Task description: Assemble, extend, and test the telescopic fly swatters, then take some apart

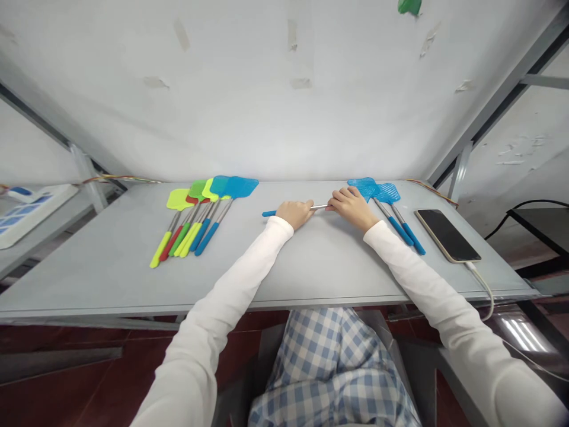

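Observation:
Across the middle of the table lies a fly swatter with a blue handle (269, 213) and a thin metal shaft (320, 207). My left hand (295, 214) is closed around it where handle and shaft meet, the handle's end sticking out to the left. Farther along the same shaft, my right hand (351, 207) grips with bent fingers. Whether this swatter has a head is hidden behind my right hand. Just right of that hand are blue fly swatters (387, 193), heads toward the wall. At the left, several yellow, green, red and blue fly swatters (202, 219) lie in an overlapping row.
A phone (448, 235) with a white charging cable (482, 279) lies on the grey table (324, 267) at the right. A white power strip (33, 214) is on a surface at the far left. Metal frame posts (460, 169) flank the table, and a white wall (267, 130) stands behind.

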Action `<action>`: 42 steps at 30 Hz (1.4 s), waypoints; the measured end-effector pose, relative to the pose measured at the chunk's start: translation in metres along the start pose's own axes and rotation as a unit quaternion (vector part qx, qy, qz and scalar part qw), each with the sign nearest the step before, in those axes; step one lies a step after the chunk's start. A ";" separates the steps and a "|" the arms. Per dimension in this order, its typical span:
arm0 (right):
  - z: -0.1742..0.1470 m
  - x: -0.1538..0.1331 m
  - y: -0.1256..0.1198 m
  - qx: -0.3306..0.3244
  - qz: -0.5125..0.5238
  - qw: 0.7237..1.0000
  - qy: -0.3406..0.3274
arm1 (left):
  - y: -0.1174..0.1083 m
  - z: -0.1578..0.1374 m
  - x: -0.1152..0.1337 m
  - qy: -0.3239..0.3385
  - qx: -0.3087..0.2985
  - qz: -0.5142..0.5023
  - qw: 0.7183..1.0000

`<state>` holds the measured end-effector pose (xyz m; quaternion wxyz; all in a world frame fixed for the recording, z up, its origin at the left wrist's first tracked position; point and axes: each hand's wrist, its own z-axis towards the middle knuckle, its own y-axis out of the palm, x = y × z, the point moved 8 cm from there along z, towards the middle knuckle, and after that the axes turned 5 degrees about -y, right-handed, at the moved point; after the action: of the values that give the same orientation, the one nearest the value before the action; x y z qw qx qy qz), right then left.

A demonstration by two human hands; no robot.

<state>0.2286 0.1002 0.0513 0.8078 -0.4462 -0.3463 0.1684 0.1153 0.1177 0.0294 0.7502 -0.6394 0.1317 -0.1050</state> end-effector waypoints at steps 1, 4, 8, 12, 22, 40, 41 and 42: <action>-0.001 0.004 0.000 0.001 0.002 1.000 0.011 | 0.000 0.000 0.002 0.017 0.003 -0.008 1.000; -0.002 0.008 -0.007 0.017 0.002 0.999 0.032 | -0.002 0.000 0.004 0.034 0.023 -0.029 0.999; -0.002 0.003 -0.014 0.034 0.003 0.999 0.037 | -0.003 0.001 0.000 0.013 0.041 -0.020 0.999; -0.009 0.009 -0.012 0.045 0.000 0.998 0.037 | -0.002 0.004 -0.002 0.030 0.045 -0.019 0.998; -0.044 0.076 -0.021 0.087 -0.057 0.977 0.186 | -0.016 0.008 -0.078 -0.017 0.064 0.000 0.998; -0.011 0.015 -0.011 -0.052 0.009 0.973 0.225 | -0.024 -0.013 0.031 0.086 0.138 -0.042 0.986; -0.008 0.010 -0.010 -0.061 0.011 0.975 0.213 | -0.021 -0.013 0.031 0.077 0.112 -0.042 0.990; -0.006 0.007 -0.010 -0.068 0.012 0.977 0.200 | -0.017 -0.012 0.030 0.071 0.087 -0.043 0.993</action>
<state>0.2373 0.0955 0.0600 0.8264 -0.5289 -0.1832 0.0612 0.1400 0.0936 0.0427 0.7864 -0.5678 0.1478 -0.1934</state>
